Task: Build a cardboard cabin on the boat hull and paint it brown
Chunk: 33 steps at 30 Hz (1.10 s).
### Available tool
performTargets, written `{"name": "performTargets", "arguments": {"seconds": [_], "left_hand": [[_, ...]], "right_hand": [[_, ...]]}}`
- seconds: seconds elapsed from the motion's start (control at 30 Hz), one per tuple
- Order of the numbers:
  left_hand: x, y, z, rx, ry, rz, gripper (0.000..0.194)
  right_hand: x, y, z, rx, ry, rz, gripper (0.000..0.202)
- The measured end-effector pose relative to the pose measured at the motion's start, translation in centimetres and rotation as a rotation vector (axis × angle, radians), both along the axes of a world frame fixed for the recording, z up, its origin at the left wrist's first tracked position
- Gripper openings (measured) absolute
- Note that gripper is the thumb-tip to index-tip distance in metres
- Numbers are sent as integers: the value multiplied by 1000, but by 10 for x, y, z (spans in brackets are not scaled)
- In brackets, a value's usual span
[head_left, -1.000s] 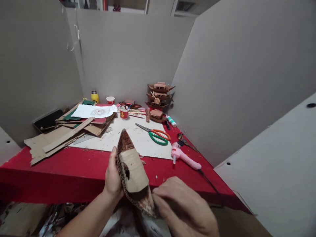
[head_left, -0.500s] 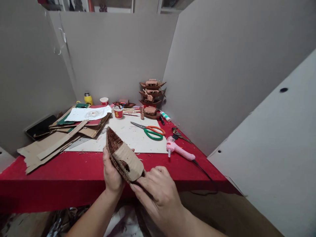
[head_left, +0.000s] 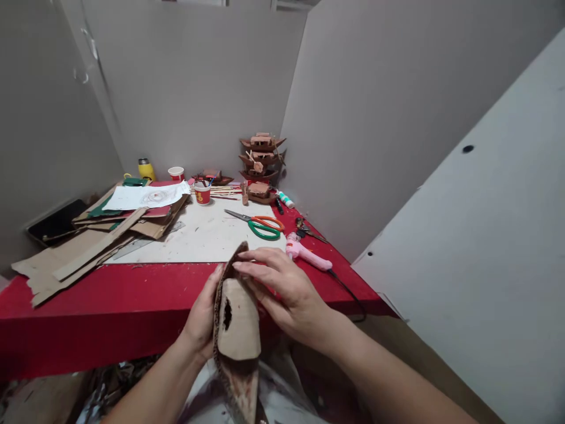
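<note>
The cardboard (head_left: 106, 235) lay piled at the left of the table (head_left: 154, 294), with the paper (head_left: 145, 196) on top. The left hand (head_left: 202, 315), partly curled, held the boat (head_left: 241, 330) by its side, in front of the table's edge. The right hand (head_left: 285, 288), loosely open, had its fingertips at the boat's far end. Beyond were the scissors (head_left: 260, 225); farther right, the glue gun (head_left: 309, 253).

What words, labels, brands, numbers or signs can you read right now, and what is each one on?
No text is clear enough to quote.
Red paper cup: gold character-like mark, too small to read.
White-and-teal bottle: any print too blurred to read.
Pink glue gun: small red patch, nothing legible.
Cardboard boat in the hands: no text visible.
</note>
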<state>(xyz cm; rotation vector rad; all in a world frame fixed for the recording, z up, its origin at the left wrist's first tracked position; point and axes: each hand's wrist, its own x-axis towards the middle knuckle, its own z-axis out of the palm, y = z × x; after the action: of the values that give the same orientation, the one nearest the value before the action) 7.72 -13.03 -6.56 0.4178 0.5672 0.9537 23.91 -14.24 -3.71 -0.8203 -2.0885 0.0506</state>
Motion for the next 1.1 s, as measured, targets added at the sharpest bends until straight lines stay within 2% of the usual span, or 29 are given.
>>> {"name": "performTargets", "arguments": {"seconds": [0.13,0.23,0.3,0.4,0.47,0.53,0.6,0.7,0.8,0.9,0.97,1.1], "left_hand": [[-5,-11,-14,-108,127,-332,55],[-2,-15,-26,-126,141,-432,54],[2,-17,-32,-141,118,-485,53],[4,-19,-36,-186,119,-553,62],[1,-21,-38,-185,113,-566,63],[-9,-24,-39,-131,71,-532,52],[-23,-27,-40,-66,10,-495,42],[-50,-32,-42,9,-46,-505,40],[-71,-38,-43,70,-56,-534,53],[-79,-40,-45,100,-30,-542,70],[-79,-40,-45,117,14,-540,71],[-75,-37,-44,153,128,-536,70]], "right_hand": [[19,4,12,-5,-210,118,30],[26,3,18,-23,-363,213,28],[27,3,16,33,-404,253,21],[26,3,9,123,-461,282,15],[26,3,3,147,-500,305,15],[28,4,-3,143,-501,319,14],[31,4,-11,117,-472,312,15],[37,3,-24,30,-416,307,15],[38,-1,-38,-81,-393,321,16],[35,-5,-47,-160,-405,336,19],[33,-7,-48,-155,-400,346,21],[28,-9,-44,-27,-395,309,18]]}}
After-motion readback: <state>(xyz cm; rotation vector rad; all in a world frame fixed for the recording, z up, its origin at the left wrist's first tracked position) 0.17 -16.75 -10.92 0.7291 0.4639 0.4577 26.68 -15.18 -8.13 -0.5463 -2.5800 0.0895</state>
